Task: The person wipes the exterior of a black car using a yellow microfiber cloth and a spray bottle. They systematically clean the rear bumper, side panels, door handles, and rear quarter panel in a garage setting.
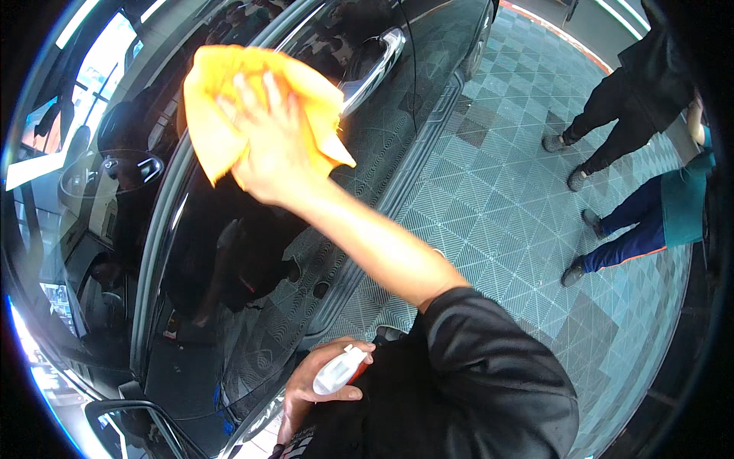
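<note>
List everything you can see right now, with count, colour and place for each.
Car: 1, glossy black, left half
Door handle: 1, chrome, upper middle, on the car
Cloth: 1, orange, under the right hand
Spray bottle: 1, white head with red below, lower middle
Floor tiles: many, grey-green, right
Person in black: 1, upper right
Person in teal top: 1, navy trousers, right edge
Black sleeve: 1, lower right
Right hand: 1, bare, spread on the cloth
Left hand: 1, bare, around the bottle
</note>
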`<state>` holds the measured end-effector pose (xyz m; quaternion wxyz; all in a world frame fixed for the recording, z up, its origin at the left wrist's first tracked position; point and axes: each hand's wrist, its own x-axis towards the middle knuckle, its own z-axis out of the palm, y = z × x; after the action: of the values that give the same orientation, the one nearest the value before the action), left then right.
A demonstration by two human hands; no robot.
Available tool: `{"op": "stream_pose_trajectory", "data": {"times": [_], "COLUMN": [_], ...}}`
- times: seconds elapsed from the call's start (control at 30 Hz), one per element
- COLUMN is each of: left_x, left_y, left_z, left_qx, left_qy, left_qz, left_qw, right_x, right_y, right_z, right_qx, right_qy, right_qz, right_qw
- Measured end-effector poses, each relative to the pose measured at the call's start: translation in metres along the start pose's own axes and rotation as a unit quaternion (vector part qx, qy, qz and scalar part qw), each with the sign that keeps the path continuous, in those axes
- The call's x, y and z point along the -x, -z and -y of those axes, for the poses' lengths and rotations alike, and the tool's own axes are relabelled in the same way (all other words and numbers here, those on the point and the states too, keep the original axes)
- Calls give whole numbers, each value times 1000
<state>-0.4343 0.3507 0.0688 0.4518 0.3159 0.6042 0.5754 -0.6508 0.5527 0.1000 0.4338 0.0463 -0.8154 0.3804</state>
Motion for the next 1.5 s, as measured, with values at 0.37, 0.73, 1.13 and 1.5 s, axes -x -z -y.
{"op": "stream_pose_trajectory", "data": {"times": [0.37,0.73,1.13,1.5], "left_x": [-118,-141,-205,-183], "left_y": [-16,-25,-34,-54], "left_z": [-4,-11,-13,2], "left_qx": [39,-5,-36,-29], "left_qy": [45,-36,-83,-91], "left_qz": [-87,-163,-144,-238], "left_qw": [994,986,985,967], "right_x": [-178,-81,-90,-136], "right_y": [119,286,171,120], "right_z": [-293,-405,-238,-275], "right_qx": [71,-383,127,64], "right_qy": [-101,-503,271,236], "right_qz": [-120,-28,98,-48], "right_qw": [985,774,949,968]}}
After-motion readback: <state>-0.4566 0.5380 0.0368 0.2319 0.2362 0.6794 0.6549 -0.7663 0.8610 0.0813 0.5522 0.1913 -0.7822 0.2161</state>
